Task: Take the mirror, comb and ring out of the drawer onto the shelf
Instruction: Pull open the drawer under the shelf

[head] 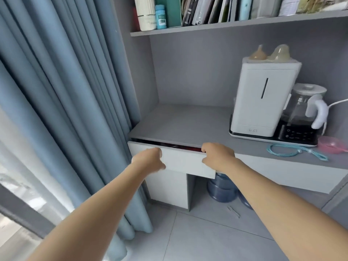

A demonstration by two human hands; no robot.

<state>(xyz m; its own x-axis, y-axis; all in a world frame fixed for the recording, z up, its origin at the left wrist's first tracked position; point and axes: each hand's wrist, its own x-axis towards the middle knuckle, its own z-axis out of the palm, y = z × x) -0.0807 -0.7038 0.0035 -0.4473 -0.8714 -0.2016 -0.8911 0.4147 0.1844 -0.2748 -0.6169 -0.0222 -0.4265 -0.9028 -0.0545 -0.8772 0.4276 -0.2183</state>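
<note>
Both hands at the drawer [180, 162], which stands open by a narrow gap beneath the grey shelf [180, 123]. The left hand [148, 161] lies against the drawer's white front near its left end, fingers curled closed. The right hand [216, 153] has its fingers hooked over the top edge of the front near its right end, gripping it. Only something dark red shows in the gap; mirror, comb and ring cannot be seen. A white appliance [263, 98], a glass kettle [303, 106] and a blue cord [295, 151] occupy the shelf's right side.
</note>
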